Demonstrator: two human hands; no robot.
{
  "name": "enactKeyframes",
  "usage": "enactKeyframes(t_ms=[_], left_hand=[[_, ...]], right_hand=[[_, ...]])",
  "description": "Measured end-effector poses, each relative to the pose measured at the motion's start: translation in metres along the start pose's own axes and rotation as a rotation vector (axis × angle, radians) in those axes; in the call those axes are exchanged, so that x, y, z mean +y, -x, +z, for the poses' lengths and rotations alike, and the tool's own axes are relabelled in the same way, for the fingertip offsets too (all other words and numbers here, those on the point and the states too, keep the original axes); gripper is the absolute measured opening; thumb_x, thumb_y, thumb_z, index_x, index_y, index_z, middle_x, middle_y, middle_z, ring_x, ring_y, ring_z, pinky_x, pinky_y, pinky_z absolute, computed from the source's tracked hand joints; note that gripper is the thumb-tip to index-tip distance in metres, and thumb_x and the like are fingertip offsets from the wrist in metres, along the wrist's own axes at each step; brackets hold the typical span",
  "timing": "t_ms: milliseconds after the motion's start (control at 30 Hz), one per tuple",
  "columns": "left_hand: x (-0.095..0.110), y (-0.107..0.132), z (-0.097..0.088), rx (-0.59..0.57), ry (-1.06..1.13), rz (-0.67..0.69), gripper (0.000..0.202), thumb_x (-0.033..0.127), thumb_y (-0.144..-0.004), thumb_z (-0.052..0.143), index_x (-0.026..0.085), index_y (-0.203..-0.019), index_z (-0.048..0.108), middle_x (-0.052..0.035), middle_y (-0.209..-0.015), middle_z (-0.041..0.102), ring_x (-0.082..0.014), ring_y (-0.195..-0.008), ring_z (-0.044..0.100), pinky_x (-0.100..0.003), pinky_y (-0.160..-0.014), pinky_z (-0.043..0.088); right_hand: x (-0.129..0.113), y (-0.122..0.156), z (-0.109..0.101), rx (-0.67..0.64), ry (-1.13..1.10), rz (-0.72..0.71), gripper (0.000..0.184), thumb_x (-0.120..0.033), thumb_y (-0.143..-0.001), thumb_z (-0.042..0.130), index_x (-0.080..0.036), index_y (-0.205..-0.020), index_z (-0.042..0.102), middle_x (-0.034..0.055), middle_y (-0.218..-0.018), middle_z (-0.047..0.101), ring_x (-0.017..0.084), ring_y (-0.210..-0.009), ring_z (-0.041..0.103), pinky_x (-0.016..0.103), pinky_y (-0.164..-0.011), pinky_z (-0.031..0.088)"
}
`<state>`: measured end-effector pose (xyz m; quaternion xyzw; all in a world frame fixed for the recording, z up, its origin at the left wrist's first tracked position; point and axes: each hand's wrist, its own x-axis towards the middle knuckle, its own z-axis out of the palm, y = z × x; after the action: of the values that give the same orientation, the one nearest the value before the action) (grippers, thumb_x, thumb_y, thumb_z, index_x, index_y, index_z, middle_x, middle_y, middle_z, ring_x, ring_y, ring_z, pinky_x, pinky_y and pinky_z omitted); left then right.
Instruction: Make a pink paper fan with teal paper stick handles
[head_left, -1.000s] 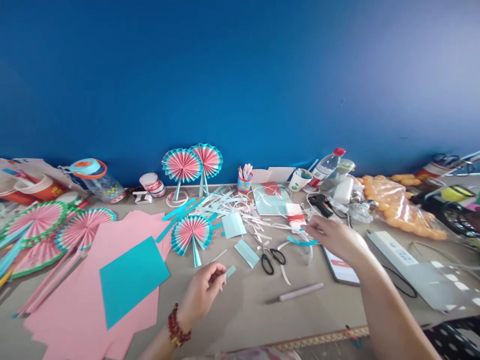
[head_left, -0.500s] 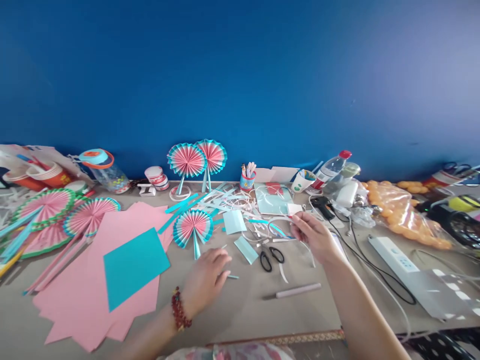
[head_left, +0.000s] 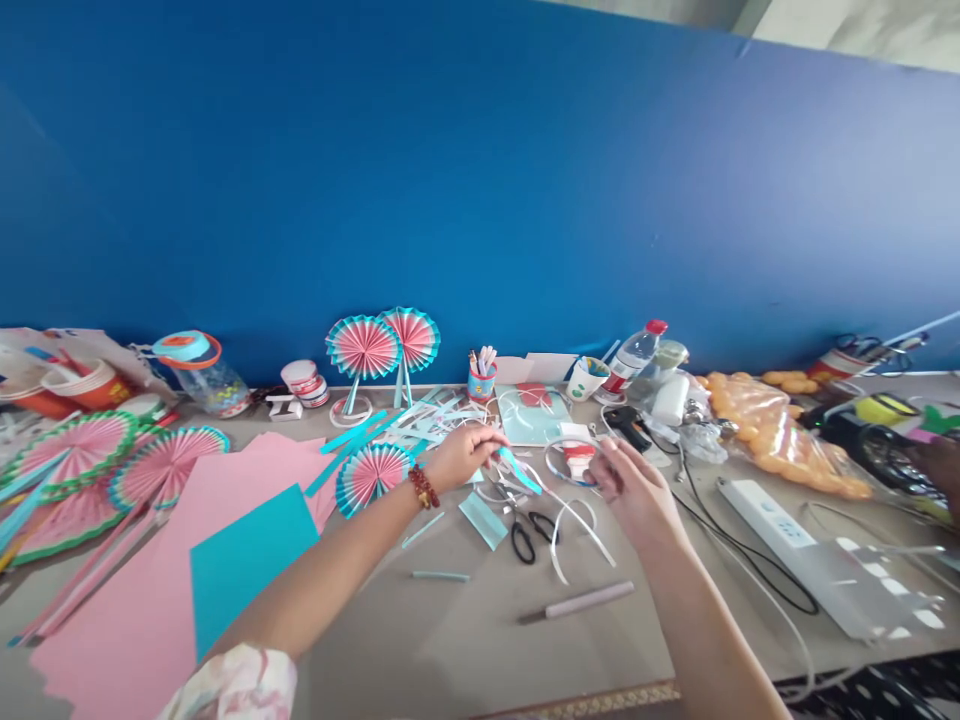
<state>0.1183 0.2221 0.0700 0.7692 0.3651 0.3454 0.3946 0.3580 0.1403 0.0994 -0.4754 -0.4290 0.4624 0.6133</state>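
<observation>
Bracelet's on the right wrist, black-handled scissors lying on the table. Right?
Wrong wrist: the head view shows the bracelet on the wrist of the left hand. The black-handled scissors do lie on the table.

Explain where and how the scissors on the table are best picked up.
Best, I'd judge, by the black handle loops of the scissors, coming from the person's side of the table. The loops face the person and lie exposed, while the blades point away towards the strewn strips.
</observation>
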Motion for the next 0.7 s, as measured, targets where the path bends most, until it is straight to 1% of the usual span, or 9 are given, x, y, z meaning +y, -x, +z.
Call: enactKeyframes(t_ms=[67, 133, 200, 267, 367, 433, 500, 600, 700], left_hand=[[-0.005, -0.019, -0.013, 0.111, -0.042, -0.022, 0.030, 0.023, -0.098, 0.040, 0.016, -0.109, 0.067, -0.0015, -0.078, 0.070, -0.0138, -0.070, 0.068, -0.023, -0.068, 0.053], [-0.009, -0.038, -0.028, 0.193, -0.090, -0.028, 0.031, 0.020, -0.097, 0.037, 0.014, -0.112, 0.065, -0.0063, -0.090, 0.071, -0.0165, -0.081, 0.069, -0.029, -0.080, 0.053], [-0.011, -0.048, -0.039, 0.210, -0.130, -0.006, 0.022, 0.019, -0.091, 0.053, 0.013, -0.108, 0.066, -0.0107, -0.109, 0.069, -0.0215, -0.100, 0.066, -0.035, -0.096, 0.048], [-0.007, -0.044, -0.043, 0.210, -0.157, 0.027, 0.022, 0.019, -0.084, 0.064, 0.014, -0.105, 0.067, -0.0128, -0.119, 0.065, -0.0267, -0.116, 0.059, -0.041, -0.107, 0.040], [0.010, -0.013, -0.036, 0.177, -0.159, 0.076, 0.015, 0.020, -0.086, 0.065, 0.018, -0.100, 0.069, -0.0097, -0.121, 0.065, -0.0258, -0.120, 0.055, -0.042, -0.111, 0.037], [0.024, 0.016, -0.027, 0.129, -0.130, 0.080, 0.013, 0.023, -0.092, 0.058, 0.020, -0.095, 0.070, -0.0052, -0.107, 0.070, -0.0201, -0.105, 0.064, -0.034, -0.099, 0.048], [0.037, 0.046, -0.020, 0.106, -0.032, 0.043, 0.018, 0.028, -0.096, 0.053, 0.020, -0.098, 0.069, -0.0042, -0.101, 0.071, -0.0171, -0.093, 0.066, -0.027, -0.082, 0.054], [0.047, 0.076, -0.017, 0.100, 0.086, 0.029, 0.021, 0.035, -0.095, 0.057, 0.019, -0.104, 0.068, -0.0069, -0.106, 0.068, -0.0187, -0.099, 0.064, -0.026, -0.080, 0.054], [0.047, 0.090, -0.025, 0.117, 0.069, 0.068, 0.019, 0.034, -0.094, 0.059, 0.019, -0.101, 0.070, -0.0081, -0.107, 0.066, -0.0199, -0.102, 0.062, -0.030, -0.087, 0.052]], right_hand=[[-0.002, 0.002, -0.004, 0.082, -0.088, -0.024, 0.035, -0.047, -0.081, 0.074, -0.022, -0.068, 0.053, -0.0081, -0.052, 0.032, 0.010, -0.050, 0.032, 0.025, -0.059, 0.046], [0.000, 0.007, -0.003, 0.086, -0.140, -0.006, 0.034, -0.048, -0.080, 0.075, -0.022, -0.070, 0.054, -0.0084, -0.052, 0.030, 0.010, -0.049, 0.031, 0.026, -0.059, 0.047], [0.005, 0.015, 0.002, 0.041, -0.154, 0.024, 0.034, -0.049, -0.080, 0.074, -0.022, -0.071, 0.056, -0.0090, -0.051, 0.029, 0.010, -0.048, 0.029, 0.027, -0.059, 0.046], [0.010, 0.025, 0.010, -0.015, -0.120, 0.038, 0.032, -0.049, -0.082, 0.072, -0.023, -0.075, 0.057, -0.0093, -0.051, 0.029, 0.009, -0.048, 0.029, 0.027, -0.060, 0.047], [0.017, 0.039, 0.021, -0.085, 0.014, -0.009, 0.029, -0.049, -0.088, 0.066, -0.023, -0.079, 0.058, -0.0073, -0.052, 0.037, 0.011, -0.051, 0.038, 0.028, -0.062, 0.046], [0.022, 0.047, 0.028, -0.123, 0.104, -0.061, 0.028, -0.049, -0.090, 0.063, -0.023, -0.081, 0.057, -0.0053, -0.055, 0.044, 0.012, -0.052, 0.043, 0.027, -0.058, 0.044], [0.027, 0.053, 0.034, -0.186, 0.168, -0.092, 0.026, -0.048, -0.092, 0.060, -0.023, -0.084, 0.057, -0.0034, -0.057, 0.051, 0.013, -0.052, 0.047, 0.027, -0.055, 0.042], [0.036, 0.059, 0.045, -0.298, 0.220, -0.117, 0.024, -0.046, -0.094, 0.058, -0.022, -0.089, 0.058, -0.0010, -0.061, 0.058, 0.014, -0.053, 0.052, 0.027, -0.053, 0.041], [0.042, 0.063, 0.057, -0.382, 0.270, -0.138, 0.022, -0.045, -0.095, 0.056, -0.022, -0.092, 0.058, 0.0008, -0.067, 0.063, 0.016, -0.059, 0.056, 0.028, -0.058, 0.044]])
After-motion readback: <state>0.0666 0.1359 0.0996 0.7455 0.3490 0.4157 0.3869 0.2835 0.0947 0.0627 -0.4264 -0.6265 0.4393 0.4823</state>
